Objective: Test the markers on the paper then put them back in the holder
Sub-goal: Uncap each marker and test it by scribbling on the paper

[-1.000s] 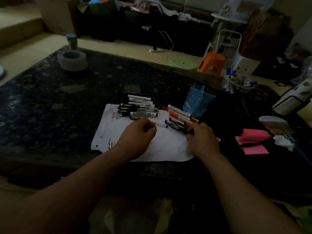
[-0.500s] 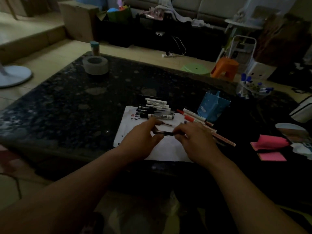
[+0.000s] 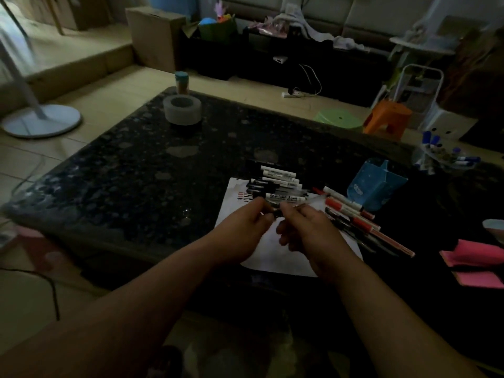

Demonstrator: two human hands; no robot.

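A white paper [image 3: 275,255] with red and black test marks lies on the dark table. Above it my left hand [image 3: 245,227] and my right hand [image 3: 308,230] meet, both pinching one slim pen [image 3: 305,203] with a dark cap end between them. A row of black-and-white markers [image 3: 278,184] lies at the paper's far edge. Red and black markers [image 3: 351,216] are scattered to the right. The blue holder [image 3: 376,186] stands beyond them, tilted.
A grey tape roll [image 3: 182,109] and a small capped jar [image 3: 182,82] sit at the table's far left. Pink sticky notes [image 3: 477,257] lie at the right. A clear cup of blue pens [image 3: 441,155] stands far right. The table's front edge [image 3: 114,241] runs below my hands.
My right hand left the marker pile and came to my left hand. Both now hold one pen lifted over the paper. The view has shifted left.
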